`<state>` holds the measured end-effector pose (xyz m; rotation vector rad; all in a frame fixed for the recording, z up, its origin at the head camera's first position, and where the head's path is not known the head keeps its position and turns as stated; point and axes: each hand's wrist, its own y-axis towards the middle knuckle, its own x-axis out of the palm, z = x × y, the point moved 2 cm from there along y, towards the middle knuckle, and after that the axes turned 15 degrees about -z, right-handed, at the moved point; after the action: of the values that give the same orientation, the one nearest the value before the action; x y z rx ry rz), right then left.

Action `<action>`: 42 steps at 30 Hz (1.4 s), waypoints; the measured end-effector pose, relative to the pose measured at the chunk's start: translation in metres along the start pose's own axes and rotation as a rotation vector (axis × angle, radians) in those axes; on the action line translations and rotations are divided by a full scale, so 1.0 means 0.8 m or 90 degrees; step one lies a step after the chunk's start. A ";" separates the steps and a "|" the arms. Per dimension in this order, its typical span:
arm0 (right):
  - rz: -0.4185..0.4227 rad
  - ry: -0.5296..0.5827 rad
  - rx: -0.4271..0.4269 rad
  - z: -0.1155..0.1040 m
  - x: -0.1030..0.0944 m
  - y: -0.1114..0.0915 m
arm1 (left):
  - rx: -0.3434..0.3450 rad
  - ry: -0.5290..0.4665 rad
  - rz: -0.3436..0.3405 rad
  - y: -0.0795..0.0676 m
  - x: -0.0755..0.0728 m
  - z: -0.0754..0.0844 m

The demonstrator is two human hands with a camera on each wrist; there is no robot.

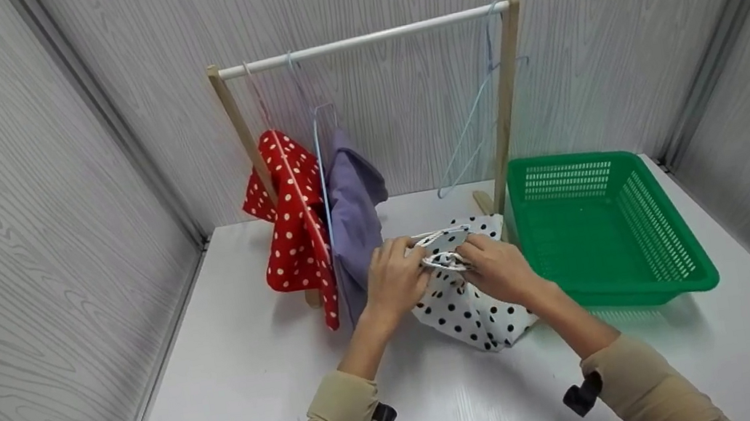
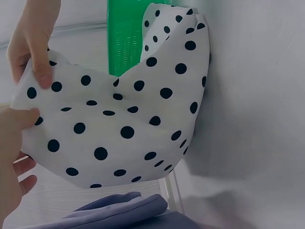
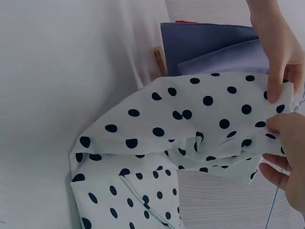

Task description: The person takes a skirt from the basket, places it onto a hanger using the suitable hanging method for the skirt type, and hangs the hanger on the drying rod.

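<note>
both hands, left hand (image 1: 395, 277) and right hand (image 1: 497, 268), fingers pinching top edge of white polka-dot cloth (image 1: 466, 308) over table (image 1: 240, 398); purple garment (image 1: 353, 221) hangs just left, green basket (image 1: 606, 237) right, rack post (image 1: 504, 111) behind.

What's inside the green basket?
Nothing shows inside the green basket: its slotted bottom looks bare. The near wall hides a strip of the floor, so that bit cannot be checked. The spotted white cloth, held by both hands, is beside the basket, not in it.
</note>
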<state>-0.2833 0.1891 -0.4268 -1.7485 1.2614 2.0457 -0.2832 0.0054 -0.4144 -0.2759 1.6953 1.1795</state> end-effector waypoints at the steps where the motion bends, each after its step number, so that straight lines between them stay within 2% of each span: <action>1: 0.008 0.002 -0.008 0.002 -0.003 0.001 | -0.007 0.010 0.000 0.000 -0.002 -0.001; 6: 0.063 0.019 -0.040 0.007 -0.017 0.005 | -0.038 0.046 0.003 0.001 -0.015 -0.007; 10: 0.085 0.034 -0.050 0.006 -0.031 0.007 | -0.027 0.011 0.004 0.003 -0.025 -0.007; 13: 0.072 0.059 -0.040 0.007 -0.044 0.008 | 0.014 -0.065 0.012 0.004 -0.030 -0.007; 16: 0.050 0.077 -0.035 0.011 -0.059 0.009 | 0.073 -0.133 0.026 0.005 -0.032 -0.005; 20: 0.017 0.099 -0.048 0.019 -0.077 0.011 | 0.132 -0.169 0.033 0.010 -0.035 -0.002; 27: -0.053 0.208 -0.069 0.027 -0.098 0.014 | 0.153 -0.228 -0.054 0.022 -0.041 0.002; 29: -0.059 0.235 -0.076 0.027 -0.104 0.016 | 0.152 -0.248 -0.063 0.026 -0.046 0.002; 32: -0.057 0.261 -0.085 0.027 -0.113 0.022 | 0.156 -0.260 -0.038 0.034 -0.055 0.000; 36: -0.035 0.275 -0.094 0.026 -0.128 0.034 | 0.175 -0.275 0.024 0.041 -0.070 -0.005; 39: -0.003 0.245 -0.095 0.024 -0.140 0.049 | 0.181 -0.294 0.060 0.049 -0.084 -0.009; 42: 0.022 0.196 -0.088 0.023 -0.152 0.066 | 0.157 -0.282 0.079 0.059 -0.098 -0.013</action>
<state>-0.2927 0.2145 -0.2953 -2.1862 1.2620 1.9800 -0.2839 -0.0054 -0.3231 0.2326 1.4556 1.0151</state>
